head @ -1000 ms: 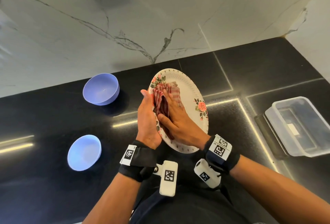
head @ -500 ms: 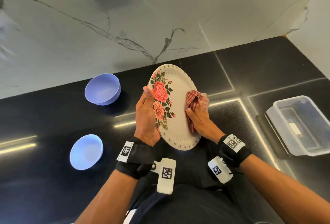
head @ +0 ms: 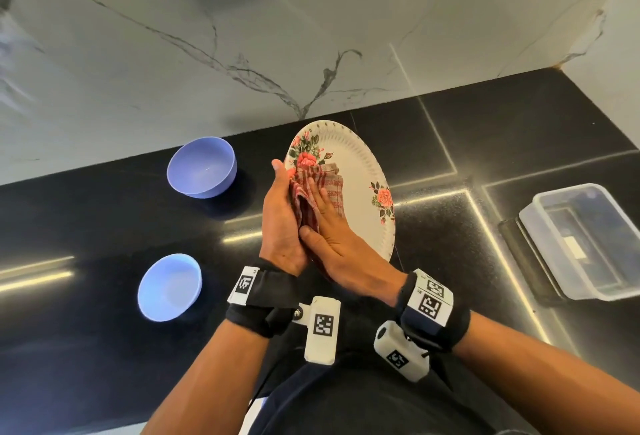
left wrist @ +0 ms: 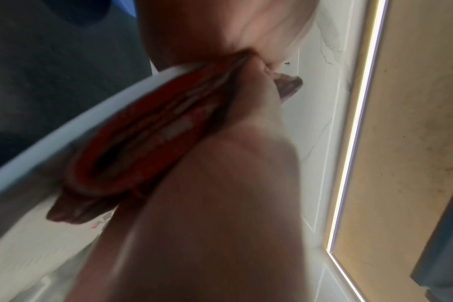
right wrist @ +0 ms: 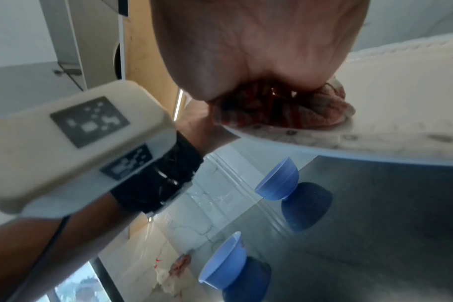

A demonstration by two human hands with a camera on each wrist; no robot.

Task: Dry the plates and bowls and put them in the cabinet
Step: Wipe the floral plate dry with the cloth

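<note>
Two blue bowls, the far bowl [head: 202, 167] and the near bowl [head: 169, 287], wait on the black counter [head: 104, 226], well apart from the plate [head: 360, 171], which is held tilted above the counter in front of the person. The left hand [head: 278, 223] grips the plate's left edge, thumb on the front. The right hand [head: 332, 237] lies flat, fingers straight, pressing a red checked cloth [head: 329, 188] against the plate's face. To dry it well, I judge the cloth should sweep the whole face out to the ridged rim, with the left hand turning the plate so no wedge is missed; then the back needs the same. A firm grip matters, since a wet plate could slip. A clear plastic box [head: 585, 240] sits to the right.
</note>
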